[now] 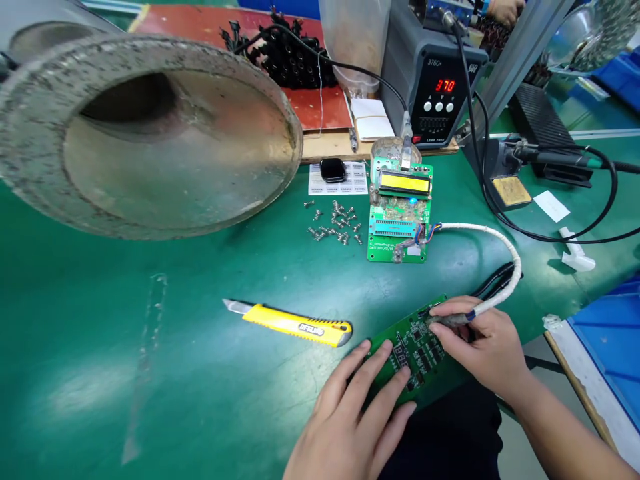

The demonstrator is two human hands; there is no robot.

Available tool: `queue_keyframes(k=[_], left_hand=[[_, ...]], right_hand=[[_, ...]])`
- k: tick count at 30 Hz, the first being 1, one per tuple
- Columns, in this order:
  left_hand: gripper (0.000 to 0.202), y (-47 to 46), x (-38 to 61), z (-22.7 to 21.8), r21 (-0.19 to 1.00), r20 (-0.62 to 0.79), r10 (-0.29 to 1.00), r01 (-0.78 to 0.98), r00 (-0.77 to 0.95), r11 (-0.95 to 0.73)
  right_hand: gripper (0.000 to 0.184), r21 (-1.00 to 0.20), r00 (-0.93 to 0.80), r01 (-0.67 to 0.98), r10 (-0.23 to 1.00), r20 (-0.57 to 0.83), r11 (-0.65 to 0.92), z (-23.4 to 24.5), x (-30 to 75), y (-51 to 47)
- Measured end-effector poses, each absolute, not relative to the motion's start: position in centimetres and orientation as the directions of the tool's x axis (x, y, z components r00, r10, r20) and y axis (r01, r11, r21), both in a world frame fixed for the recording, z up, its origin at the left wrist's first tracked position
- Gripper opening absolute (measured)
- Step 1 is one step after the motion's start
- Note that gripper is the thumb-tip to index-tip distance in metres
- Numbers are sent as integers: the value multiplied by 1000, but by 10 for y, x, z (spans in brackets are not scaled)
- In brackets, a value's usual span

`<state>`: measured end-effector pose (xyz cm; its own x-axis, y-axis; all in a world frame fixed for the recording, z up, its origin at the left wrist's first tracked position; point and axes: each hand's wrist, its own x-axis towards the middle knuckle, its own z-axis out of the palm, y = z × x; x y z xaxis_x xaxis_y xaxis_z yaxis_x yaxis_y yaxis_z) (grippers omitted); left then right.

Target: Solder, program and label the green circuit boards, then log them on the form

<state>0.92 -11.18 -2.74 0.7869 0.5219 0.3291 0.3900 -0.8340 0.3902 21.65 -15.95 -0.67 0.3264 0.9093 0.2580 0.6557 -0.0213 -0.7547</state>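
Note:
A green circuit board (pixel 425 353) with a digit display lies tilted at the table's near edge. My left hand (pixel 357 413) rests on its left part, fingers spread out flat. Between thumb and fingertips, my right hand (pixel 485 343) pinches the wrapped end of a programming cable (pixel 500 297) against the board's upper right; the contact itself is hidden by the fingers. From there the white-sleeved cable loops back to a programmer board (pixel 397 250), which has a lit yellow screen and a blue light. Left of the circuit board lies a yellow utility knife (pixel 295 325), blade out.
Loose screws (pixel 343 223) and a black smartwatch-like piece (pixel 333 170) on a label sheet lie beyond the knife. A large fume duct (pixel 280 153) overhangs the left. At the back stand a soldering station (pixel 440 93) reading 370 and a soldering iron (pixel 560 157). Another person's hand (pixel 505 10) shows at top right.

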Motion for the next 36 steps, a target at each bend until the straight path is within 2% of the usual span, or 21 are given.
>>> queue_keyframes(k=[9,36], left_hand=[[27,-111,12,-30,349,387,498,377,776,-858],[29,-110,11,-35,326,394,480,370,784,-870]], right_hand=[[12,-780,322,617,938,130,-104,-7,220,-163],[12,-801,325,593,935,144,-83,-10,220,-159]])
